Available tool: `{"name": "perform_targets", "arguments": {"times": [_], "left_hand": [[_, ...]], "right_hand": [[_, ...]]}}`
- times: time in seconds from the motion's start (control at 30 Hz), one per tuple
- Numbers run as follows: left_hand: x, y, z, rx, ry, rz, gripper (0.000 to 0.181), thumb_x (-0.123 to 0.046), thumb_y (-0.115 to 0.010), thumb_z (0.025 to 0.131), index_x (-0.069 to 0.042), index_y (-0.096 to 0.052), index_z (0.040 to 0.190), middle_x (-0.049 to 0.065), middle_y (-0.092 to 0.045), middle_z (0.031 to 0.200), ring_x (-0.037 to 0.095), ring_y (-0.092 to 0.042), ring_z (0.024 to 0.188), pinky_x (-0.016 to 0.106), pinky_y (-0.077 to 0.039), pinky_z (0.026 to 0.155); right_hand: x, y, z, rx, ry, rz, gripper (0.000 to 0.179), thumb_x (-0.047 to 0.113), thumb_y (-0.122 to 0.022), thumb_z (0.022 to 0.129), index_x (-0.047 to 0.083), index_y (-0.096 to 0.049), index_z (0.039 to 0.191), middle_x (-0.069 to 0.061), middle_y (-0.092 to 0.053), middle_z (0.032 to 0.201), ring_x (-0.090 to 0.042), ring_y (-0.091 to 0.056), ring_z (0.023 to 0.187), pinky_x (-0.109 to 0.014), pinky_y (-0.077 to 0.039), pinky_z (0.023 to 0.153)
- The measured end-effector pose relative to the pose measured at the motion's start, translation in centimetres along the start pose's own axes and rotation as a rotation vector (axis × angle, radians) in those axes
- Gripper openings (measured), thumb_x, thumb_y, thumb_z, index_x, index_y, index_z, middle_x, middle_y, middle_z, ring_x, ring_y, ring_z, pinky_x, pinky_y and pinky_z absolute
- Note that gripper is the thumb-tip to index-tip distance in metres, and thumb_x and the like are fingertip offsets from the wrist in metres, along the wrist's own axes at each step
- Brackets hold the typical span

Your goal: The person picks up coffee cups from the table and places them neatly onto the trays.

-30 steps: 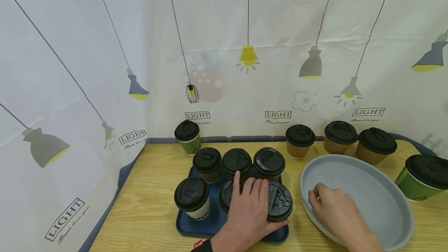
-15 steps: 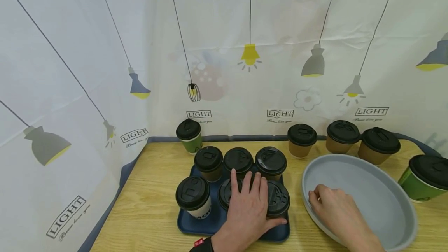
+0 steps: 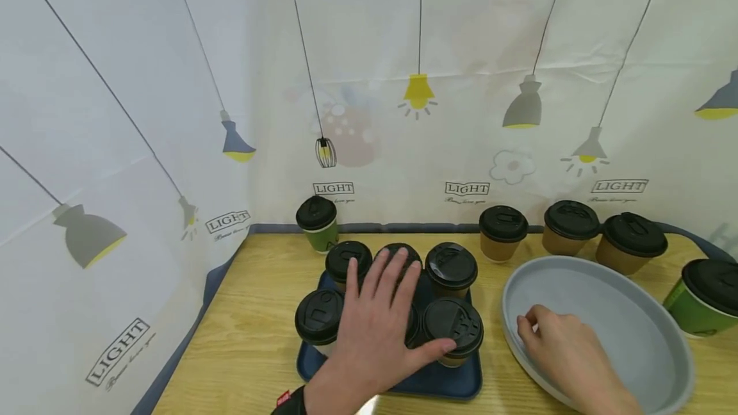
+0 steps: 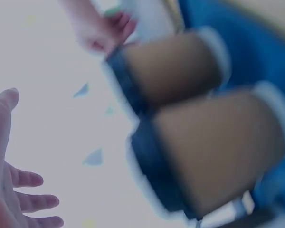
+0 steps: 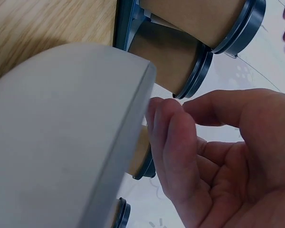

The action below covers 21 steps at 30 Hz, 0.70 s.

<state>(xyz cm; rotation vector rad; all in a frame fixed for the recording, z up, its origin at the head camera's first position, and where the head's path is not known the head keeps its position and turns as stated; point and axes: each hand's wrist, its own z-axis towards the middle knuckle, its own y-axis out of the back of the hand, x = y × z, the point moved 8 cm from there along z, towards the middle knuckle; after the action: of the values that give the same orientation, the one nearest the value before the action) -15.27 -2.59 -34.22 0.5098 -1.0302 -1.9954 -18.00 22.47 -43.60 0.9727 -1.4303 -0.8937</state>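
Observation:
My left hand hovers over the blue tray, fingers spread and holding nothing. Lidded paper coffee cups stand upright on that tray. The thumb overlaps the black lid of the brown front-right cup in the head view. Left of the hand is a white cup with a black lid; the middle cups are partly hidden beneath the hand. In the left wrist view, two brown cups lie beyond the spread fingers. My right hand, loosely curled and holding nothing, is over the near-left rim of the grey oval tray.
Behind the blue tray stands a small green cup. Several brown cups line the back right, and a larger green cup stands right of the grey tray. A printed cloth hangs behind the wooden table.
My left hand has come away from the front-right cup and shifted left, fingers spreading wider. That cup now shows more fully on the tray. The right hand has stayed nearly still.

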Motion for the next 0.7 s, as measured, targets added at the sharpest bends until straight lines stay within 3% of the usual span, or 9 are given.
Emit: {"name": "perform_targets", "arguments": {"times": [0.13,0.23,0.3,0.4,0.53,0.7], "left_hand": [[3.7,3.1,1.0,-0.12,0.05,-0.114,0.09,-0.079,-0.029,0.099,-0.009,-0.05,0.149,0.015,-0.046,0.155,0.037,-0.044,0.144,0.07,-0.031,0.115],[7.1,4.2,1.8,-0.149,0.11,-0.222,0.087,-0.075,-0.036,0.1,-0.003,-0.053,0.146,0.018,-0.047,0.153,0.038,-0.047,0.139,0.066,-0.038,0.111],[9.8,4.1,2.2,-0.13,0.179,-0.311,0.085,-0.073,-0.041,0.101,-0.002,-0.052,0.147,0.017,-0.045,0.155,0.037,-0.047,0.139,0.064,-0.042,0.109],[14.1,2.9,2.5,-0.074,0.309,-0.444,0.077,-0.063,-0.051,0.103,-0.003,-0.048,0.151,0.017,-0.041,0.157,0.037,-0.043,0.142,0.061,-0.043,0.109],[19.5,-0.1,2.1,0.009,0.473,-0.574,0.069,-0.048,-0.059,0.103,-0.005,-0.042,0.155,0.019,-0.037,0.158,0.037,-0.039,0.145,0.06,-0.037,0.114],[24.4,-4.3,0.6,0.119,0.623,-0.693,0.079,-0.045,-0.063,0.102,-0.006,-0.028,0.161,0.021,-0.026,0.164,0.04,-0.03,0.15,0.058,-0.035,0.117]], "right_hand": [[-0.8,0.1,-0.4,0.02,-0.026,0.003,0.022,0.022,-0.059,0.102,0.006,-0.073,0.097,0.002,-0.061,0.068,-0.017,-0.057,0.06,-0.044,-0.049,0.055],[-1.7,0.3,-0.7,0.023,-0.045,0.007,0.023,0.026,-0.06,0.103,0.007,-0.073,0.102,0.003,-0.066,0.076,-0.017,-0.06,0.064,-0.045,-0.051,0.055],[-2.5,0.6,-0.9,0.014,-0.055,0.009,0.024,0.028,-0.061,0.103,0.008,-0.074,0.105,0.003,-0.069,0.083,-0.017,-0.063,0.067,-0.046,-0.052,0.056],[-3.8,1.3,-1.2,0.0,-0.065,0.019,0.025,0.027,-0.062,0.102,0.006,-0.073,0.107,0.0,-0.07,0.088,-0.018,-0.064,0.07,-0.046,-0.053,0.058],[-5.6,2.2,-1.6,0.012,-0.099,0.022,0.026,0.025,-0.061,0.103,0.001,-0.071,0.108,-0.003,-0.07,0.088,-0.021,-0.064,0.071,-0.048,-0.053,0.061],[-7.8,3.5,-2.4,-0.025,-0.162,-0.016,0.027,0.023,-0.062,0.102,-0.002,-0.07,0.106,-0.007,-0.07,0.086,-0.024,-0.065,0.07,-0.051,-0.053,0.061]]}}
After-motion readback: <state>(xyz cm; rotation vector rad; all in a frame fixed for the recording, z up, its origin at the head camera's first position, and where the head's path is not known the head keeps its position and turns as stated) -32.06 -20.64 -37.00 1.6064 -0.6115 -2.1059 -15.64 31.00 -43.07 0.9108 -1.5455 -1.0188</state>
